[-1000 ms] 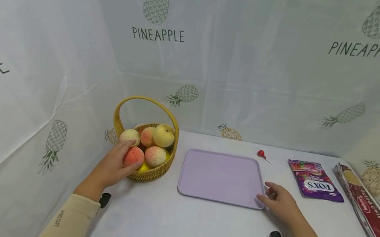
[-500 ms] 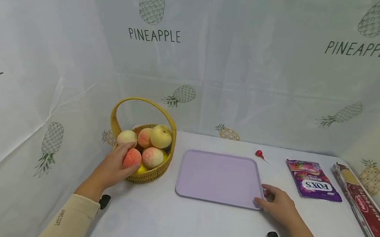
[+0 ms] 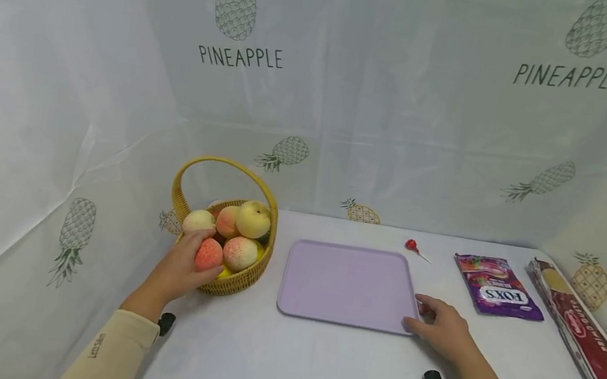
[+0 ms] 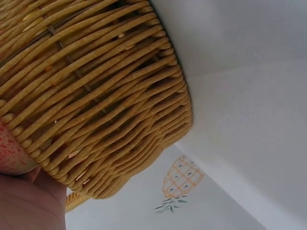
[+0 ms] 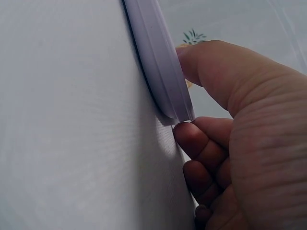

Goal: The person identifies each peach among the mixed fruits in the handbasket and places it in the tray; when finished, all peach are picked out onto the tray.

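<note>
In the head view a wicker basket (image 3: 234, 285) of peaches stands at the left, its tall handle arched over the fruit. My left hand (image 3: 175, 272) reaches over its near left rim, thumb and fingers spread round a reddish peach (image 3: 209, 256) still in the basket. The left wrist view shows mostly the basket's woven side (image 4: 105, 105), with that hand's palm (image 4: 29, 206) below the peach (image 4: 13, 152). A flat lilac tray (image 3: 348, 286) lies in the middle. My right hand (image 3: 445, 332) pinches its right edge; in the right wrist view the thumb (image 5: 206, 62) overlaps the rim, curled fingers (image 5: 194, 139) beneath.
Behind the tray's right corner lies a red lollipop (image 3: 411, 245). Further right are a purple Fox's sweet bag (image 3: 499, 288) and a long red biscuit packet (image 3: 587, 330). Pineapple-print cloth (image 3: 409, 101) rises behind the white table (image 3: 290, 369).
My right hand has closed in on the tray's right edge, thumb and fingers now at the rim. The left hand stays on the peach. The head view has shifted slightly, sliding the scene left.
</note>
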{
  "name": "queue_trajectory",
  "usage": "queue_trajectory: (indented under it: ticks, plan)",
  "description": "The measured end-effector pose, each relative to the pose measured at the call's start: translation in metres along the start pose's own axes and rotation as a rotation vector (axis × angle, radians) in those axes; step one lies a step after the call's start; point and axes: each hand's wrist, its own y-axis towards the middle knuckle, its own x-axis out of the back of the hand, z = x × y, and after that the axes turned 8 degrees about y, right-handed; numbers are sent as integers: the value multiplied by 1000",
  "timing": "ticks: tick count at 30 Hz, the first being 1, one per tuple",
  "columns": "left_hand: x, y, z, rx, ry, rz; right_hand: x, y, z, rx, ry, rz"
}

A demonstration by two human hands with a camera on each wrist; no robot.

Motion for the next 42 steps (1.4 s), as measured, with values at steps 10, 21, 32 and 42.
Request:
queue_trajectory:
  ticks: [10,21,32,42]
  plan:
    - [-2,0,6,27,-7,-30,-1,-1,4,-3,-14,6]
    - [-4,-4,8,71,-23,-55,-6,1,4,5,-37,-5]
    - [-7,-3,8,69,-32,-69,-7,1,-1,13,-33,-26]
    - [-7,0,8,69,-39,-76,-2,0,0,21,-33,-29]
